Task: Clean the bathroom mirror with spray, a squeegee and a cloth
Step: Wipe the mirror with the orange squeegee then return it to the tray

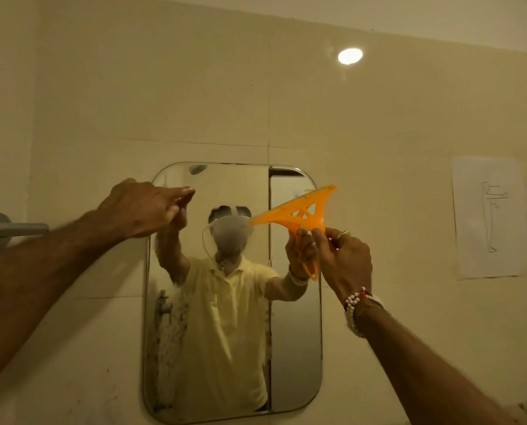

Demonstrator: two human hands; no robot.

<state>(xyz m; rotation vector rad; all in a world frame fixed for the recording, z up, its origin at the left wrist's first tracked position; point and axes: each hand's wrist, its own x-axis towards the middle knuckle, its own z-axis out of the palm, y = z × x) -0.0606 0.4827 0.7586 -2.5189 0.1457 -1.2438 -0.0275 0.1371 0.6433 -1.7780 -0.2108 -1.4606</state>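
A rounded rectangular mirror (295,348) hangs on the beige tiled wall, streaked and speckled on its left half. My right hand (343,259) grips the handle of an orange plastic squeegee (302,214), whose blade is tilted and held against the mirror's upper right area. My left hand (145,208) is raised at the mirror's upper left edge, fingers pinched together and pointing right; whether it touches the glass I cannot tell. Nothing shows in that hand. No spray bottle or cloth is in view. The mirror reflects a person in a yellow shirt.
A grey fixture (4,230) juts from the wall at the far left. A paper sheet with a figure drawing (489,216) is stuck to the wall at the right. A round bright light spot (350,56) shines on the wall above.
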